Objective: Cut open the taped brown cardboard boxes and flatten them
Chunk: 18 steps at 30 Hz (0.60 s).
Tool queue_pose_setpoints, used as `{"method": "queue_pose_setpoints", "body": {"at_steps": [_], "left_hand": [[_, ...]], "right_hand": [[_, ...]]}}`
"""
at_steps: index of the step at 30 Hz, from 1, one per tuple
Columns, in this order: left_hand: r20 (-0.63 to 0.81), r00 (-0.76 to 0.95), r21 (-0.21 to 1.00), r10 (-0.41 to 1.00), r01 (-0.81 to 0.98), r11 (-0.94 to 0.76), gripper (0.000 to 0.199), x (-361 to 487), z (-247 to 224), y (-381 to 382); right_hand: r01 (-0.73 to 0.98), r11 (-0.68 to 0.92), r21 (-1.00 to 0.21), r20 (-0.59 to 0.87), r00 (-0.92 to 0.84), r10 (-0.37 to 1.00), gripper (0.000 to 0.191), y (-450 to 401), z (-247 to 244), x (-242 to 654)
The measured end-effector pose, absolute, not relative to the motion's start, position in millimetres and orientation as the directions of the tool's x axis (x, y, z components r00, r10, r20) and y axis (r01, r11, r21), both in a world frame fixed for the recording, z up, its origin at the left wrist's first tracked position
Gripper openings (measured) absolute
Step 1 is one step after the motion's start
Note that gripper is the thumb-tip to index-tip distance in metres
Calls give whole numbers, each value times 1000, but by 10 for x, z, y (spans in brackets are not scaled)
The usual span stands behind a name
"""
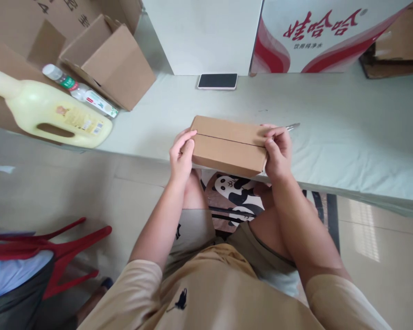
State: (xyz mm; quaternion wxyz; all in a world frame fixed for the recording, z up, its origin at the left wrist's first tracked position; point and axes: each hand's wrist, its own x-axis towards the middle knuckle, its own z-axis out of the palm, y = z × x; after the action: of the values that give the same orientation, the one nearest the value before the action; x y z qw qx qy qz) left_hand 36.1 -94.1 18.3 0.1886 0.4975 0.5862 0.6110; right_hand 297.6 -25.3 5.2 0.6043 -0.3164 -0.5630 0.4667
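A flat brown cardboard box (229, 144) with a seam along its top face is at the near edge of the cloth-covered table. My left hand (182, 153) grips its left end, thumb and fingers at the corner. At the other end my right hand (278, 149) holds the box, with the thumb near the seam. A thin metallic tool (292, 126) lies just beyond my right hand, partly hidden by it. Behind the box, a phone (217, 81) with a dark screen rests on the table.
An open carton (127, 66), a small bottle (84, 94) and a large yellow jug (60, 112) occupy the table's left. White cartons (206, 36) stand at the back. At lower left, a person sits by a red chair (69, 250); the table edge (358, 195) crosses before my knees.
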Motion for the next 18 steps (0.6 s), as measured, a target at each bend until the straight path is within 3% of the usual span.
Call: {"method": "queue_pose_setpoints", "body": {"at_steps": [9,13,16,18], "left_hand": [[353,-409,911,842,354,-210,47,322,140,-945],[278,-435,955,856,225,-196,68,131,58,-1124],[166,-522,975,837,216,-59,59,-32,35,-1521],[46,-525,949,850,287,127,54,-94,31,-1951]], "right_hand": [[-158,339,-927,354,-74,932,31,-258,35,2998],[-132,427,-895,437,-58,898,40,-267,37,3054],[-118,407,-906,412,-19,911,59,-288,75,3109],[-106,376,-920,374,38,926,68,-290,117,3140]]}}
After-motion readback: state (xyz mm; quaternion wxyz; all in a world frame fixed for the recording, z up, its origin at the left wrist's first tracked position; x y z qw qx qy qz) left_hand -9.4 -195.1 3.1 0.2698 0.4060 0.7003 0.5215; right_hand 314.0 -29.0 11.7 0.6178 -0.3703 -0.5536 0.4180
